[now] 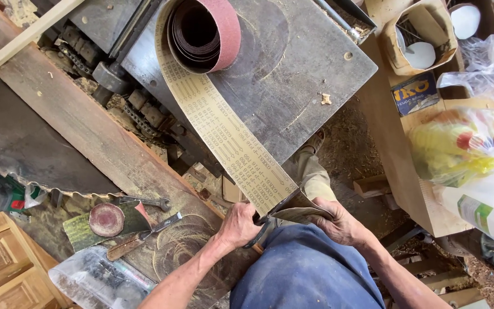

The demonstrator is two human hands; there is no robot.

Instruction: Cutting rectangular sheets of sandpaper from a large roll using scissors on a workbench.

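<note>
Head view: a roll of red sandpaper [204, 34] stands at the far edge of a grey metal machine table [310, 74], its tan strip [224, 137] running off the near corner toward the person. The left hand [239, 224] is closed around dark scissors [270, 213] at the strip's end; the blades are mostly hidden under paper and fingers. The right hand [338, 222] pinches the folded strip end. Both forearms are cut off by the frame's lower edge. On the wooden plank [98, 143] at left lie a sanding disc [106, 219] and a wrench [144, 201]. Plastic bags [464, 149] at right blur their contents.
</note>
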